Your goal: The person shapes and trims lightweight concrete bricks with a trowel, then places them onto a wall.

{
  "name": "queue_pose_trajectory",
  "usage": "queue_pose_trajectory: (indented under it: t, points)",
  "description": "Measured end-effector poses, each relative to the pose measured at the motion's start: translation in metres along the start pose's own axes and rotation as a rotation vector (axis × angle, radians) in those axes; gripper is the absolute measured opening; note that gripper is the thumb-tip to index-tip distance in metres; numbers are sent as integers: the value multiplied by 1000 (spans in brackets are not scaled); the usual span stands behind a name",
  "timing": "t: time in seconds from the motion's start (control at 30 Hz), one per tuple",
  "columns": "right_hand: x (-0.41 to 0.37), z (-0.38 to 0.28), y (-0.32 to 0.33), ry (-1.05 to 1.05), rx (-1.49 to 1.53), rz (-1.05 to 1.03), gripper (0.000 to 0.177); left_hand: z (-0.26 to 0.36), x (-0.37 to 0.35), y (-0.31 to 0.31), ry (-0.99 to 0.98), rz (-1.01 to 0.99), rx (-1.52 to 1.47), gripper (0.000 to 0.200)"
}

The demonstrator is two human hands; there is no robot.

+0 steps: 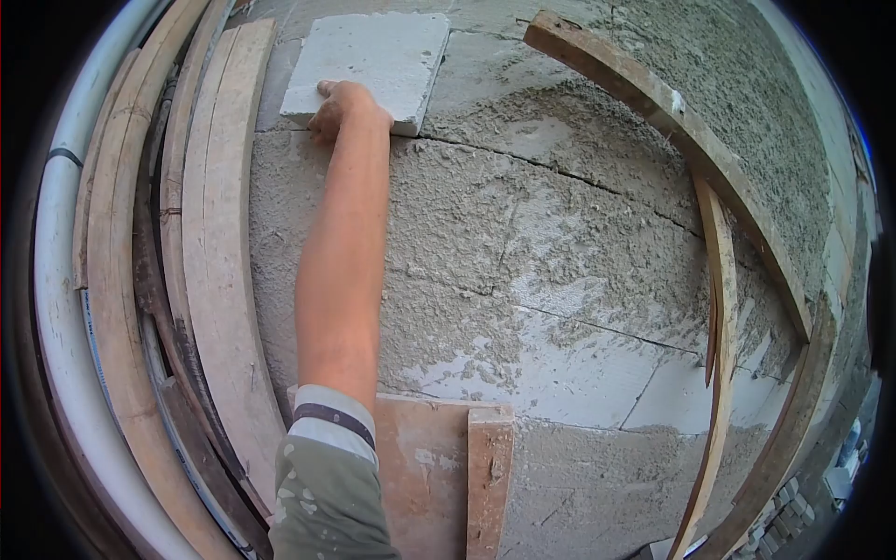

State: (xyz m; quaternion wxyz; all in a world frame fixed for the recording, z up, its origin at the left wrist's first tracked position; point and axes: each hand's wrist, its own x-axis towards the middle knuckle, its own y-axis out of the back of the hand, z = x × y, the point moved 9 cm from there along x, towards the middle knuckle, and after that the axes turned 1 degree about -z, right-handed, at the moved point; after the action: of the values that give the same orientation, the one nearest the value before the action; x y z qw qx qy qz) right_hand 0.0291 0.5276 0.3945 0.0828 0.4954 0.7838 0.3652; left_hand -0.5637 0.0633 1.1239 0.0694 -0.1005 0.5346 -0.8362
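My left hand (343,105) reaches up and grips the lower left edge of a flat light-grey block (383,51), which sits near the top of the wall. The arm is stretched straight up, and its sleeve (327,467) is paint-spattered grey with a dark stripe. The wall (560,233) is made of pale blocks smeared with rough grey mortar, with joints showing between the courses. My right hand is out of sight.
Several wooden planks (219,261) lean upright along the wall's left side, next to a white pipe (65,308). Wooden battens (719,308) cross the right side. A wooden board (448,467) rests against the wall at the bottom centre. Rubble (793,509) lies at the lower right.
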Motion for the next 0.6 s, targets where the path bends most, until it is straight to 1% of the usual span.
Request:
queue_pose_trajectory:
  t: [0.13, 0.23, 0.3, 0.33, 0.4, 0.43, 0.5, 0.6]
  points:
    - [-1, 0, 8, 3, -20, -3, 43, 1, -9, 6, 46, -29, -115, 65]
    - [-5, 0, 11, 4, -33, -16, 43, 6, 0, 1, 13, -28, -94, 66]
    - [-6, -1, 9, 11, -37, -31, 43, 7, -5, 5, 2, 67, 42, 66]
    - [-6, -2, 8, 16, -37, -35, 43, 6, -1, 4, -4, 68, 42, 66]
    - [-5, -4, 4, 25, -27, -32, 43, 2, 4, -2, -47, 75, -135, 63]
    - [-4, -6, 1, 27, -19, -25, 43, 7, -5, -2, -50, 63, -138, 63]
    - [-8, -5, -4, 22, -6, -13, 43, 12, -29, 4, -3, -44, -363, 61]
    - [-37, 5, -13, -17, 9, -16, 43, 12, -24, 5, -39, -72, -417, 70]
